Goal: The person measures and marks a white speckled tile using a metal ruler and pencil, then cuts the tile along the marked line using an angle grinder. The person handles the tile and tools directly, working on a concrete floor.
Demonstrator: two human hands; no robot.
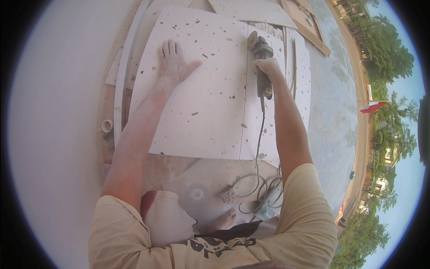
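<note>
A large white speckled tile (210, 107) lies flat on the ground in front of me. My left hand (172, 62) presses flat on its upper left part, fingers spread. My right hand (268, 67) grips the body of a dark angle grinder (261, 58). The grinder's disc (252, 40) sits at the far end of a straight cut line running down the tile's right side. A black cord (259, 139) trails from the grinder back toward me. Both arms are coated in white dust.
A white wall (58, 116) rises on the left, with a white strip (120, 89) and a short pipe piece (107, 125) along its base. More tiles (251, 10) and boards (309, 29) lie beyond. Coiled cord and a plug (228, 195) rest near my foot (224, 220). Concrete floor (333, 112) extends right.
</note>
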